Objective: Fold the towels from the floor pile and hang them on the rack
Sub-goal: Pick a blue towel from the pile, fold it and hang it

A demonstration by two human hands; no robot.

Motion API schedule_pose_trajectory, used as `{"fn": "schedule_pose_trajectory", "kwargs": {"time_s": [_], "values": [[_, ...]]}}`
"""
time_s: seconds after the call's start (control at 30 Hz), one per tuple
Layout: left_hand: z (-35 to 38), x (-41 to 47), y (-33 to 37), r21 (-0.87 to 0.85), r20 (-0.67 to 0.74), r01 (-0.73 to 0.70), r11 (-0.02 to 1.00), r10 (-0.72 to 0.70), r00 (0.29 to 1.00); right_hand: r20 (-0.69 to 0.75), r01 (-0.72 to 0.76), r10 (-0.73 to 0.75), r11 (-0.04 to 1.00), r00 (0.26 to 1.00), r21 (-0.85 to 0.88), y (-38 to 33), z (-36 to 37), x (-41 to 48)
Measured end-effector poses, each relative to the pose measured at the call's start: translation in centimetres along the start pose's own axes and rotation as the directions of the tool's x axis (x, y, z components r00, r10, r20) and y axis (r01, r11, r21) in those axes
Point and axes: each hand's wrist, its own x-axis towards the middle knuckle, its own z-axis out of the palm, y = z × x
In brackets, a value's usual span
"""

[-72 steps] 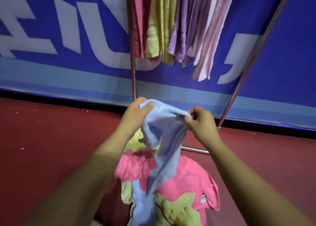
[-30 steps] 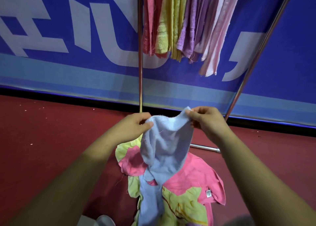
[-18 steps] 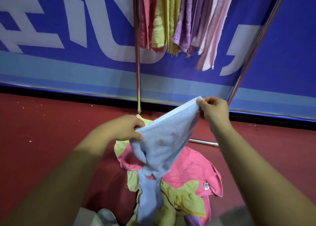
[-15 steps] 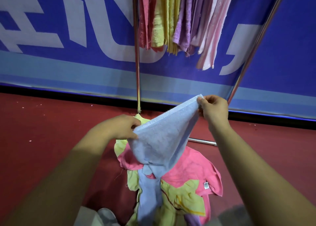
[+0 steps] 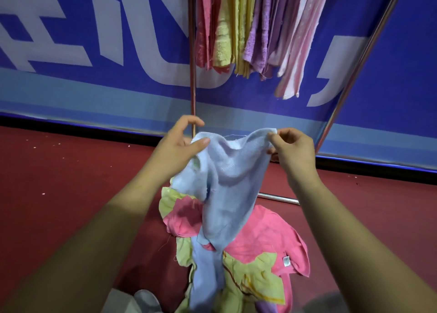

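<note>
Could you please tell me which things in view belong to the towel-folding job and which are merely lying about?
Part of the job: blue towel, pinched by the left hand and right hand; floor pile of pink and yellow-green towels; rack; hung towels.
Just about: blue banner; red floor.

The blue towel [image 5: 227, 182] is soft matt terry cloth, its hem fraying. The hung towels [image 5: 248, 28] look fuzzy and looped. The rack poles [image 5: 192, 81] are shiny polished metal. The red floor [image 5: 59, 182] is matt; the far banner [image 5: 118, 88] smooth, faintly sheeny.
</note>
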Motion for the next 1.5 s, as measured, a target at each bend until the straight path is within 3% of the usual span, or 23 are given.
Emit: {"fn": "schedule_pose_trajectory", "kwargs": {"time_s": [0.17, 0.37, 0.63, 0.83, 0.97, 1.07, 1.17, 1.27, 1.4, 1.5], "values": [[0.6, -0.4, 1.4, -0.199, 0.083, 0.029, 0.98, -0.013, 0.996, 0.102, 0.06, -0.059, 0.998, 0.993, -0.007, -0.5, 1.2, -1.2], [0.9, -0.7, 1.4, -0.043, 0.11, 0.008, 0.999, -0.004, 0.994, 0.177, 0.188, -0.185, 0.982, 0.967, 0.001, -1.1, 1.9, -2.0], [1.7, -0.8, 1.5, 0.165, 0.055, -0.03, 0.986, 0.021, 0.998, 0.52, 0.195, -0.181, 0.98, 0.835, 0.028, -2.9, 2.8, -4.5], [1.7, -0.9, 1.5, 0.246, -0.007, 0.012, 0.969, -0.01, 1.0, 0.577, 0.419, -0.208, 0.87, 0.789, -0.26, -1.1, 2.9, -4.1], [1.0, -0.8, 1.7, 0.29, -0.021, 0.001, 0.957, 0.005, 1.0, 0.553, 0.321, -0.171, 0.929, 0.815, -0.185, -1.5, 2.1, -3.6], [0.1, -0.8, 1.7, 0.402, 0.073, -0.02, 0.915, -0.01, 0.997, 0.507, 0.174, -0.118, 0.983, 0.854, -0.065, -1.8, 1.7, -3.1], [-1.2, -0.7, 1.0, 0.601, 0.18, -0.033, 0.799, -0.096, 0.979, 0.431, 0.086, -0.091, 0.996, 0.898, 0.031, -1.8, 1.0, -2.5], [-2.5, -0.3, 0.2, 0.698, 0.182, -0.038, 0.715, -0.125, 0.975, 0.379, 0.032, -0.066, 0.995, 0.923, 0.096, -1.9, 0.1, -1.7], [-3.0, 0.1, 0.3, 0.492, 0.013, 0.008, 0.871, -0.016, 1.0, 0.379, -0.005, -0.02, 0.998, 0.925, 0.063, -1.6, -0.5, -1.1], [-3.1, 0.4, 0.6, 0.381, -0.118, 0.001, 0.925, 0.048, 0.992, 0.386, -0.032, -0.015, 0.993, 0.922, 0.115, -1.5, -0.7, -0.6]]}}
